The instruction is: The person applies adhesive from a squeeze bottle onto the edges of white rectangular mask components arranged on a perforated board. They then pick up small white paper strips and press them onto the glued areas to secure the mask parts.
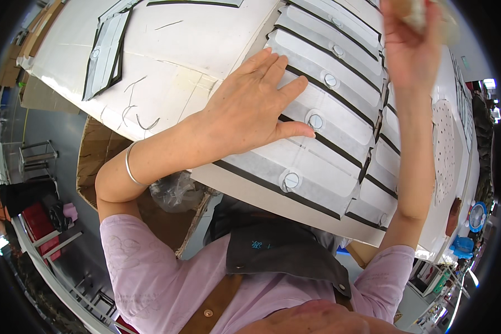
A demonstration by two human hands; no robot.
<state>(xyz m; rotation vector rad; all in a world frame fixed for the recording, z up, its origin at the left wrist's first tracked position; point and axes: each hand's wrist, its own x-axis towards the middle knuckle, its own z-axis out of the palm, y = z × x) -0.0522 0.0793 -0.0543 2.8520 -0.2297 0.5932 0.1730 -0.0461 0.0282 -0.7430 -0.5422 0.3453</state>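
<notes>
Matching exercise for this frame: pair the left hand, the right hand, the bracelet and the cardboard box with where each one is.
1 left hand
2 right hand
3 bracelet
4 cardboard box

a on the left wrist
b raised at the top edge, holding something pale
c flat on the overlapping white pieces
d below the white table's edge, at left

Pairs: 1-c, 2-b, 3-a, 4-d

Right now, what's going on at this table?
A person is working at a white table covered with overlapping white fabric pieces, each edged in black and fitted with a round metal snap. The left hand lies flat on the row, fingers spread, its thumb beside one snap. The right hand is raised above the far pieces, holding something pale and blurred that I cannot identify. A few more pieces lie apart at the table's left.
</notes>
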